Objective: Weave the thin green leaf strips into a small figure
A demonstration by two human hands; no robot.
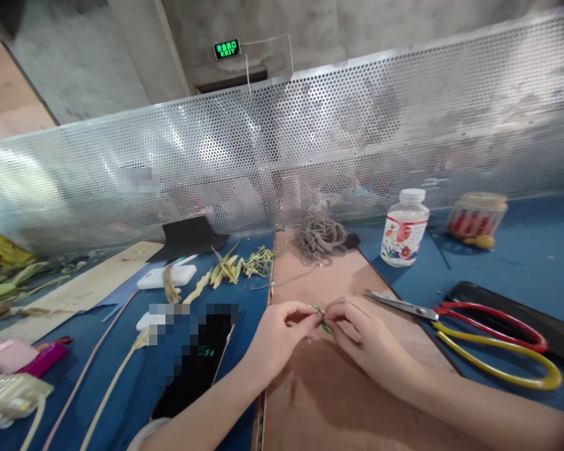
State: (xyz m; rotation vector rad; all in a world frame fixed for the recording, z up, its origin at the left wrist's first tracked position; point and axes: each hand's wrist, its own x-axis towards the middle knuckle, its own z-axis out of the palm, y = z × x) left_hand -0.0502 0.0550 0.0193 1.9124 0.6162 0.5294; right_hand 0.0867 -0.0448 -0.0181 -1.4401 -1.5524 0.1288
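Note:
Over a brown board (pixel 305 407), my left hand (pixel 284 332) and my right hand (pixel 364 335) meet fingertip to fingertip. Thumb and forefinger of each are pinched on a small green leafy piece (pixel 327 328), mostly covered by the fingers; its exact kind is too small to make out. Beyond them, at the board's far end, lies a tangled bundle of grey cord (pixel 322 240). Similar small green pieces (pixel 259 260) and pale yellow-green leaf-like strips (pixel 225 269) rest left of the board.
Scissors (pixel 432 313) with red and yellow handles lie at right, partly on a black flat object (pixel 479 294). Behind them stand a white-capped bottle (pixel 405 228) and a jar (pixel 477 216). A phone (pixel 200 360) and cables are at left. A perforated metal screen (pixel 348 125) runs behind.

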